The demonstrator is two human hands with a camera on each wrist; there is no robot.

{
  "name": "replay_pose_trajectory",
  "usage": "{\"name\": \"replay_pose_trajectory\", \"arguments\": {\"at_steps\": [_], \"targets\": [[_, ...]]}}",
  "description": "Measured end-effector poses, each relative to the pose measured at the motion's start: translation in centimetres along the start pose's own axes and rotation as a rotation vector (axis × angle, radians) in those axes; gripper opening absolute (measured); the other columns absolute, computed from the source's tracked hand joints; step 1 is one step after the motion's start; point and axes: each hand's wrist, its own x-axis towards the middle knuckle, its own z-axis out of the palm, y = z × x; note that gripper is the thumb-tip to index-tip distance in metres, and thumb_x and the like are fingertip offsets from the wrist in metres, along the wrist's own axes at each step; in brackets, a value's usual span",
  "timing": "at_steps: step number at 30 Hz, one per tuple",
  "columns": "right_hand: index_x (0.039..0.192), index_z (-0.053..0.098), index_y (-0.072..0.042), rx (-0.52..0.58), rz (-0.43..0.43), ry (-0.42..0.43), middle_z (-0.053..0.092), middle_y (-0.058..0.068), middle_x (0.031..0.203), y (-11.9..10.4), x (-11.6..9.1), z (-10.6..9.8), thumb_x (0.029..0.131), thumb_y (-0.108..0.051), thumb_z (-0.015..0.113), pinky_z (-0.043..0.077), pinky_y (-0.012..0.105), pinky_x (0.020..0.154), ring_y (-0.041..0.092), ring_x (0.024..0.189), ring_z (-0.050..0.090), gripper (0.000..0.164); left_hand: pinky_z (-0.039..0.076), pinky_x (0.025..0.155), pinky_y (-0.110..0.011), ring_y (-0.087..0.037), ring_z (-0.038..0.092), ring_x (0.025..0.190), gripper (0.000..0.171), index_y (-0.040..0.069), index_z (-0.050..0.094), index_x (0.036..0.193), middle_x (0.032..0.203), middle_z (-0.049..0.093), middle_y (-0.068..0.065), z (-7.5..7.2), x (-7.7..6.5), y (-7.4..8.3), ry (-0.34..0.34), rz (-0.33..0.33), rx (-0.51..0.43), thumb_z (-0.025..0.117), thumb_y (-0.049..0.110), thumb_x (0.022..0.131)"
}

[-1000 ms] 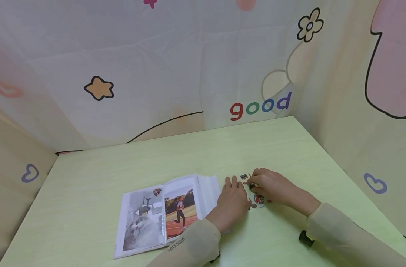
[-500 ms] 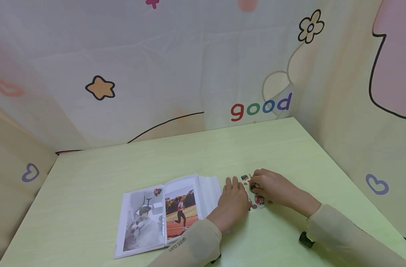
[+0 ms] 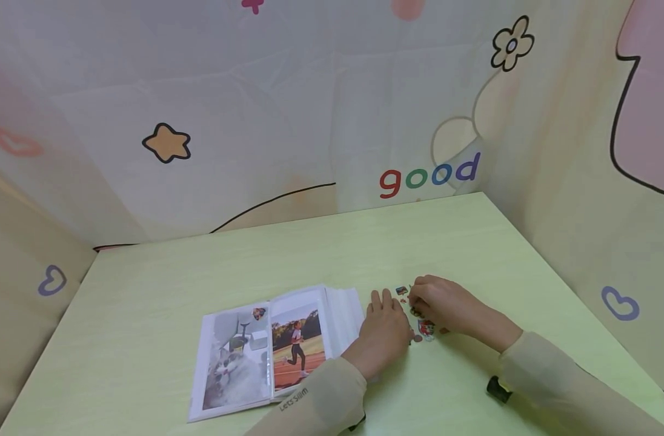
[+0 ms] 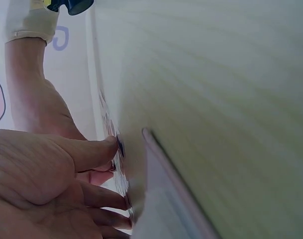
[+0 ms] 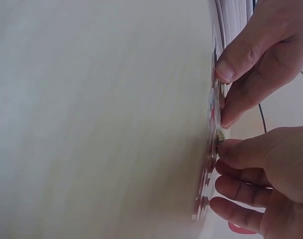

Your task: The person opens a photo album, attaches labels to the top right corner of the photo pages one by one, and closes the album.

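Note:
A thin sheet of stickers lies on the table, with several small colourful pictures on it. My left hand rests palm down on the sheet's left part, fingers straight. At the sheet's middle, my right hand pinches the edge of a small dark sticker between thumb and forefinger. That sticker appears partly lifted in the right wrist view; how far is hard to tell. To the left an open photo album shows a grey cat photo and a runner photo. A small round sticker sits on the cat photo's corner.
The pale green table reaches back to a patterned cloth wall. Further cloth walls stand left and right. Loose album pages fan out close beside the left hand. Dark wrist devices hang under both sleeves.
The right fingertips have shifted slightly up and away, showing more of the dark sticker under them. The left hand keeps its place; the head view has shifted slightly.

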Motion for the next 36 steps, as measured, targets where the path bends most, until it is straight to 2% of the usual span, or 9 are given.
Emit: {"name": "replay_pose_trajectory", "arguments": {"at_steps": [7, 16, 22, 30, 36], "targets": [[0.090, 0.071, -0.009, 0.019, -0.001, 0.003, 0.060, -0.008, 0.084, 0.3, -0.1, 0.0, 0.090, 0.002, 0.076, 0.054, 0.029, 0.069, 0.006, 0.075, 0.052, 0.012, 0.033, 0.119, -0.038, -0.035, 0.030, 0.151, 0.066, -0.003, 0.047, 0.151, 0.162, 0.035, -0.018, 0.0, 0.1, 0.0, -0.034, -0.009, -0.022, 0.062, 0.040, 0.103], [0.092, 0.071, -0.010, 0.067, 0.005, -0.020, 0.062, -0.008, 0.087, 0.4, -0.3, -0.5, 0.092, 0.001, 0.073, 0.055, 0.029, 0.072, 0.006, 0.077, 0.054, 0.011, 0.035, 0.118, -0.038, -0.036, 0.032, 0.150, 0.064, -0.003, 0.048, 0.150, 0.161, 0.036, -0.019, -0.2, 0.0, 0.1, -0.021, -0.002, -0.015, 0.061, 0.039, 0.104], [0.092, 0.068, -0.014, 0.097, 0.009, -0.024, 0.060, -0.011, 0.086, 0.6, -0.5, -0.8, 0.093, 0.000, 0.072, 0.052, 0.029, 0.070, 0.005, 0.075, 0.052, 0.015, 0.036, 0.118, -0.038, -0.037, 0.033, 0.150, 0.064, -0.004, 0.049, 0.149, 0.160, 0.037, -0.020, -0.2, -0.1, 0.1, -0.010, 0.006, -0.012, 0.062, 0.039, 0.104], [0.090, 0.068, -0.013, 0.116, -0.021, -0.009, 0.063, -0.010, 0.085, 0.6, -0.6, -0.9, 0.091, 0.007, 0.071, 0.053, 0.028, 0.070, 0.004, 0.075, 0.054, 0.020, 0.033, 0.119, -0.036, -0.034, 0.030, 0.152, 0.066, -0.002, 0.047, 0.152, 0.162, 0.036, -0.017, -0.1, 0.1, 0.2, -0.032, -0.017, -0.007, 0.061, 0.041, 0.104], [0.092, 0.070, -0.011, 0.158, 0.006, -0.029, 0.063, -0.010, 0.085, 0.6, -0.7, -1.0, 0.090, 0.007, 0.072, 0.053, 0.027, 0.069, 0.004, 0.075, 0.054, 0.019, 0.032, 0.120, -0.036, -0.034, 0.028, 0.153, 0.068, -0.001, 0.046, 0.153, 0.163, 0.034, -0.016, 0.0, 0.3, 0.2, -0.046, -0.032, -0.009, 0.061, 0.043, 0.103]]}}
